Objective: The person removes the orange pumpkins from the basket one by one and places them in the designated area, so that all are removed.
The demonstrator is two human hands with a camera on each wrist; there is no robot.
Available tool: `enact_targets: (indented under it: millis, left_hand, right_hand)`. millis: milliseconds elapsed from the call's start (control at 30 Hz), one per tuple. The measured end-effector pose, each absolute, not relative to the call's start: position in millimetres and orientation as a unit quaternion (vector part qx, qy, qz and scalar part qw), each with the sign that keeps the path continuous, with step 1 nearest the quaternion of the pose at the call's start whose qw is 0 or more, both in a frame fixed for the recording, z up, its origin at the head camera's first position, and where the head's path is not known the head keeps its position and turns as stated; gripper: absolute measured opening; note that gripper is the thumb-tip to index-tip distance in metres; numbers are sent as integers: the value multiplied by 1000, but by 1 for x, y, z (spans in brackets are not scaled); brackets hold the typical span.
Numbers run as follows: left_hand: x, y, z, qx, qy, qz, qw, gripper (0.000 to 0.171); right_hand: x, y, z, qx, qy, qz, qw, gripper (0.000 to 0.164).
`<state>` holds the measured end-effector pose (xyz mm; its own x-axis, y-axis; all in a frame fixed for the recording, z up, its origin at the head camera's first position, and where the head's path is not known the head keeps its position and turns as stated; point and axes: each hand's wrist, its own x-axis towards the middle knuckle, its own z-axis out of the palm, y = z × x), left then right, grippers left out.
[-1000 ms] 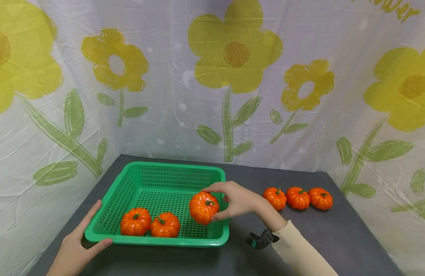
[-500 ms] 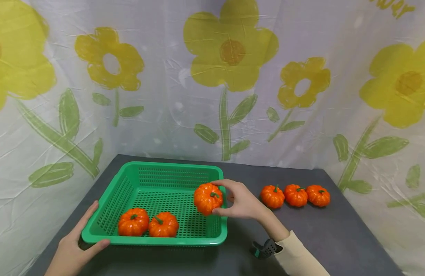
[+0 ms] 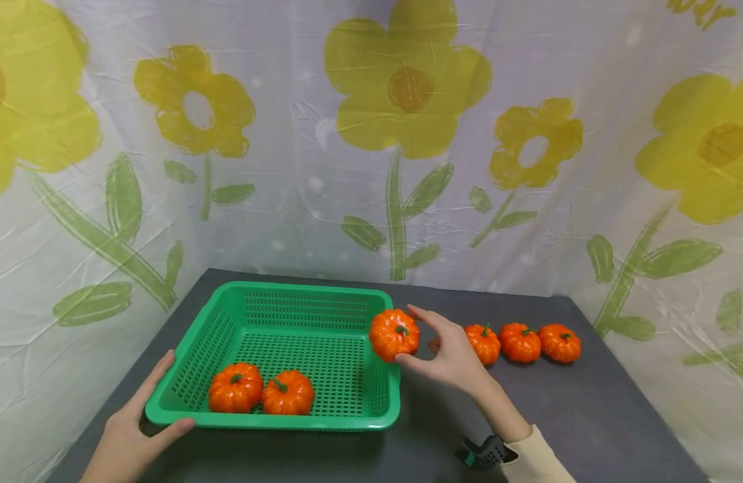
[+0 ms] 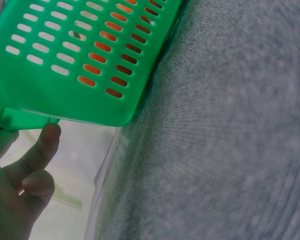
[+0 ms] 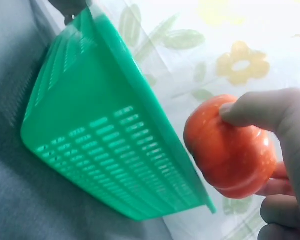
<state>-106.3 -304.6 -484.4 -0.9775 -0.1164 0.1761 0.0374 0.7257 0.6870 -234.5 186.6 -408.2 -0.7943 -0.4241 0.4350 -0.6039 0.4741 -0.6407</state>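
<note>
My right hand [image 3: 448, 349] pinches a small glossy orange pumpkin [image 3: 393, 335] between thumb and fingers, held above the basket's right rim. In the right wrist view the pumpkin [image 5: 230, 150] is level with the rim, thumb on its side. A green perforated plastic basket [image 3: 323, 421] stands on the table, with two more pumpkins [image 3: 236, 388] along its near side. My left hand [image 3: 130, 419] holds the basket's near left corner, thumb at the front rim and fingers along the left side. In the left wrist view, the fingers [image 4: 40, 150] reach under the rim.
Three pumpkins sit in a row on the dark grey table [image 3: 577, 416] right of the basket; the leftmost [image 3: 483, 345] is partly behind my right hand. A white curtain [image 3: 275, 201] with painted yellow flowers encloses the table at the back and sides.
My right hand has lifted the pumpkin up from inside the basket and carried it right, over the rim. The left hand stays on the corner, and the two inside pumpkins have not moved.
</note>
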Motion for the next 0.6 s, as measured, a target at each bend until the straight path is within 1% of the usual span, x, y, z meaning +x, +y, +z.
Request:
enact_targets:
  millis: [133,233,433,600]
  left_hand:
    - [-106,-305,-484,19,-925,-363,107,106]
    - [-106,-306,-485,17,-923,-369,107,106]
    - [-106,-305,-484,20,-920,-379,99,106]
    - [-106,-304,-483,23,-921,-377,97,106]
  right_hand:
    - [-230,196,-412,270,-856,429,104,74]
    - [-226,201,-414,251,-858,432,116,70]
    - [-217,213,-414,191,-883,396,165,71]
    - [-213,228,-423,137,-893,375,209,69]
